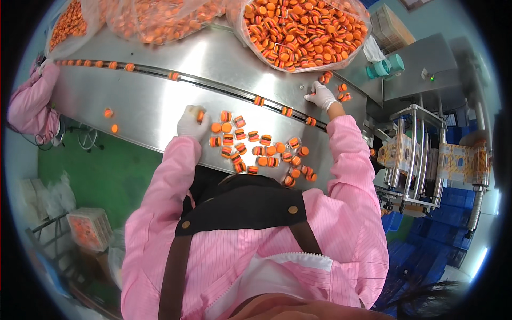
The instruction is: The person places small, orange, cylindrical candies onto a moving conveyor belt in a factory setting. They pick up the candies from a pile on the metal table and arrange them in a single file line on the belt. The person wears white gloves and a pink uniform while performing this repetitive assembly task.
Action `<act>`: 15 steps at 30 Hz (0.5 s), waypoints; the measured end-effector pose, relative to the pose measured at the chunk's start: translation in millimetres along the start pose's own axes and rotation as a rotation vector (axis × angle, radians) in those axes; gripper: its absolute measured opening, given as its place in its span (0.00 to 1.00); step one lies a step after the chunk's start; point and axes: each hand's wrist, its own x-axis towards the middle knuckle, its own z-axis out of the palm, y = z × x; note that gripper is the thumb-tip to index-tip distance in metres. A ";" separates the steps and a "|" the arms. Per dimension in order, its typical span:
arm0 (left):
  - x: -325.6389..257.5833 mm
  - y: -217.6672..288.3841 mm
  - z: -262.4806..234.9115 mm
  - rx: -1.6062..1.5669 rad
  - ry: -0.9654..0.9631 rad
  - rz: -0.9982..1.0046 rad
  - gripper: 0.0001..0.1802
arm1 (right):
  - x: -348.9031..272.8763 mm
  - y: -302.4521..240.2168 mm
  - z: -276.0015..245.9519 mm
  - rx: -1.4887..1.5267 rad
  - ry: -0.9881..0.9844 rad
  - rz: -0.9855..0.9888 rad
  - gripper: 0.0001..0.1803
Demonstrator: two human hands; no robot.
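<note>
My left hand (193,122), in a white glove, is closed on a small burger-shaped candy (200,116) at the near side of the conveyor track. To its right, many loose burger-shaped candies (240,134), orange with dark and red layers, lie on the steel table in front of me, some in clear cups. Beyond the track, my gloved right hand (321,97) reaches out with thumb and forefinger apart. A bit of orange shows by its thumb. Several more candies (343,92) lie just beside that hand.
The narrow conveyor track (213,86) crosses the steel table (154,98), carrying spaced candies. Large clear bags (306,32) full of candies stand along the far side. A packaging machine with film rollers (413,154) is at right. Another person's pink sleeve (34,101) shows at far left.
</note>
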 end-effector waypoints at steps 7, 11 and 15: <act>-1.0 4.0 -1.0 -0.023 -0.012 -0.017 0.08 | -13.9 25.9 8.1 0.540 0.116 0.108 0.18; -0.8 2.8 0.6 -0.001 -0.014 -0.017 0.10 | -33.1 -2.9 22.3 1.159 0.022 -0.089 0.13; -0.2 -0.5 0.2 0.003 -0.019 -0.013 0.11 | -62.7 -58.0 24.9 1.034 -0.212 -0.093 0.14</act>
